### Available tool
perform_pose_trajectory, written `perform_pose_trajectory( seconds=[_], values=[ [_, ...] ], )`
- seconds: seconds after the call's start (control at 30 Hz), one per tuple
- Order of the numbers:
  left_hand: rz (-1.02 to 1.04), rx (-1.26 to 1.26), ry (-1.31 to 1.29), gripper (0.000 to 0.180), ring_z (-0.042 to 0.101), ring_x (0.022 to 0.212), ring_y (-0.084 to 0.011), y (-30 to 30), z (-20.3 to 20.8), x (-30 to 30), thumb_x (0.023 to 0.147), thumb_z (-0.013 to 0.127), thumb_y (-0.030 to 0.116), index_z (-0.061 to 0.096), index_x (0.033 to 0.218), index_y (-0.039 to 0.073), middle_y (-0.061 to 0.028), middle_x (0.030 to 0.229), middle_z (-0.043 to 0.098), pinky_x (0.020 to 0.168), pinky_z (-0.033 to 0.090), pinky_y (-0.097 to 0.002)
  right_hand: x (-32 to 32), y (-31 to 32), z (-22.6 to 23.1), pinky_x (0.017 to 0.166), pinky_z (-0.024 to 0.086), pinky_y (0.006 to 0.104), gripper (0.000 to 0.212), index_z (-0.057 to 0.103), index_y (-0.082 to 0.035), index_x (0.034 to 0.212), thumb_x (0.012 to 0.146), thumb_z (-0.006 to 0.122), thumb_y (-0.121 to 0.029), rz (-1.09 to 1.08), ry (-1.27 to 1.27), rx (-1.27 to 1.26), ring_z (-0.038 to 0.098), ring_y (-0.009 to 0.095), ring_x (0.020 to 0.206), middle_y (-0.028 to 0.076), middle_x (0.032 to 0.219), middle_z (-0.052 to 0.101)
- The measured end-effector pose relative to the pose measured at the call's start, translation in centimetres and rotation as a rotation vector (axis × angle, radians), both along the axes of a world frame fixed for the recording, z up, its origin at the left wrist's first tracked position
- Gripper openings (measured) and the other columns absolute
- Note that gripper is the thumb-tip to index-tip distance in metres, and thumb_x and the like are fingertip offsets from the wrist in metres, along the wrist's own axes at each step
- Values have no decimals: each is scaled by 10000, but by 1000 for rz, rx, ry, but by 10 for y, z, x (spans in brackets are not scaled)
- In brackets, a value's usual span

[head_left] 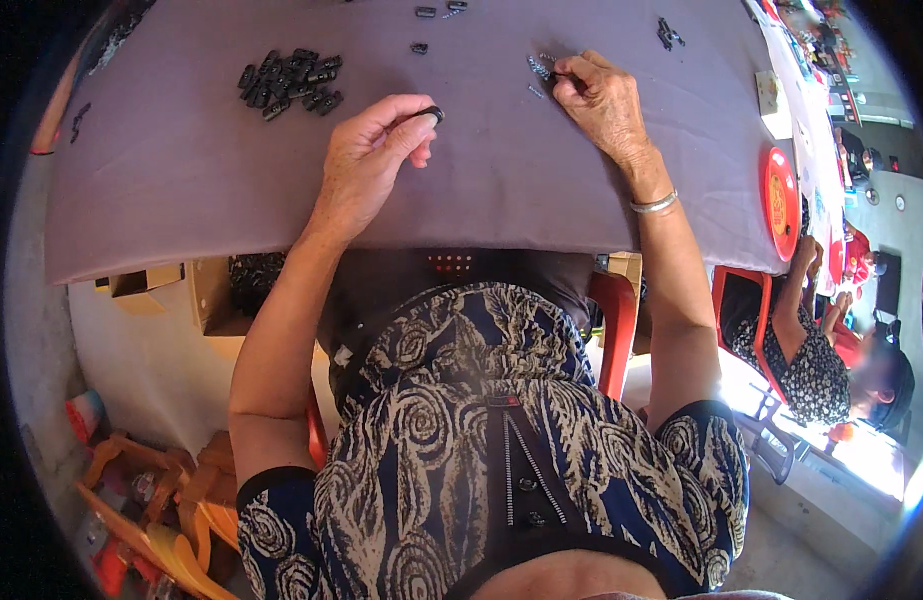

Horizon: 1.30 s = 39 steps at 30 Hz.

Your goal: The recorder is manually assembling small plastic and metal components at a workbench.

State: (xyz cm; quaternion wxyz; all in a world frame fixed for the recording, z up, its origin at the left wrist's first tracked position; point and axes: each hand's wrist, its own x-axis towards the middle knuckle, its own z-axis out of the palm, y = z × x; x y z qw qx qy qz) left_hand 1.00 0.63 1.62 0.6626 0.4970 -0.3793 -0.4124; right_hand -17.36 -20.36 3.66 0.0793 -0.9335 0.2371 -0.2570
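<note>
My left hand point(376, 150) is closed, thumb and forefinger pinching a small black plastic piece point(433, 114) just above the table. Further right, my right hand point(603, 100) has its fingertips pressed together at the tabletop, beside a few small metal springs point(538, 68). Something dark shows at those fingertips, too small and covered to name. A pile of short black cylindrical plastic parts point(289, 80) lies beyond my left hand. One similar black part point(419, 48) sits alone between the hands, farther off.
A purple-grey cloth point(481, 190) covers the table. More black parts point(669, 35) lie at the far right. A red round plate point(780, 204) and a white box point(773, 105) stand along the right edge. Another person point(811, 370) sits to the right. Wooden furniture point(156, 490) is at lower left.
</note>
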Motion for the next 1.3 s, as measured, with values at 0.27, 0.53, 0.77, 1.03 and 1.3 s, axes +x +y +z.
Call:
perform_pose_trajectory(
  seconds=[0.27,0.53,0.77,1.03,1.3],
  values=[
    [-5,46,-46,190,519,699,-79,2,4,-1,914,566,131,625,1043,5,-8,787,575,678,449,-234,1,6,-7,620,516,264,135,666,-25,874,761,612,-76,-126,-283,224,631,121,642,66,767,674],
    [-15,12,-71,195,520,697,-78,1,3,-1,919,562,142,622,1040,2,-7,775,572,670,446,-228,25,47,6,448,436,168,129,660,-37,878,808,554,-15,90,-491,843,504,15,539,-29,694,592],
    [-15,27,-50,202,531,693,-86,1,3,-1,921,557,138,613,1051,-6,-15,779,578,668,453,-233,44,82,16,426,429,174,133,643,-39,875,838,516,-26,239,-435,1184,508,26,503,-15,716,592],
    [-13,-23,7,192,551,682,-75,1,-2,1,921,557,125,610,1049,-8,-27,780,611,627,468,-217,52,97,20,445,446,186,121,628,-48,879,850,511,-60,217,-295,1048,522,28,515,-14,707,596],
    [31,-20,-21,184,560,679,-74,0,-5,-1,924,551,124,606,1043,-5,-24,781,613,627,475,-217,54,104,15,457,469,204,107,617,-39,892,832,530,-53,170,-337,939,543,40,513,4,680,608]
  ],
)
